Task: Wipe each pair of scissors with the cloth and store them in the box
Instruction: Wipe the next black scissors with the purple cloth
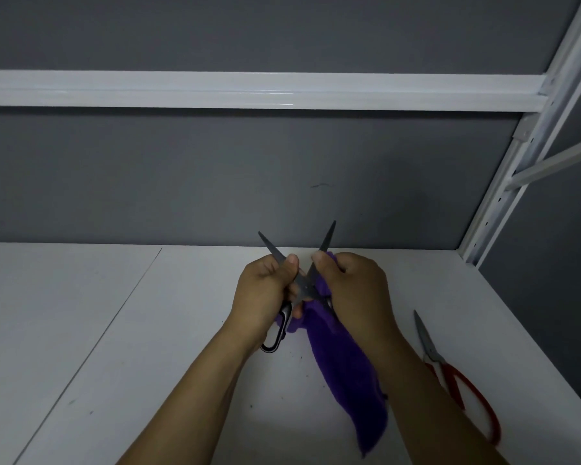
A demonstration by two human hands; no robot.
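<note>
Both hands are raised above the middle of the white tabletop (141, 330), not far from its back edge. The left hand (265, 290) grips a pair of grey-bladed scissors (304, 288), fingers curled round one arm with the thumb on the blade; the black and silver handle loop sticks out below the palm. The blades are spread wide, tips pointing up toward the grey wall panel (215, 179). The right hand (356, 290) pinches a purple cloth (346, 380) round the other blade, and the rest of the cloth hangs down toward the front edge. A second pair, red-handled scissors (445, 367), lies closed on the tabletop along its right edge, apart from the hands
</note>
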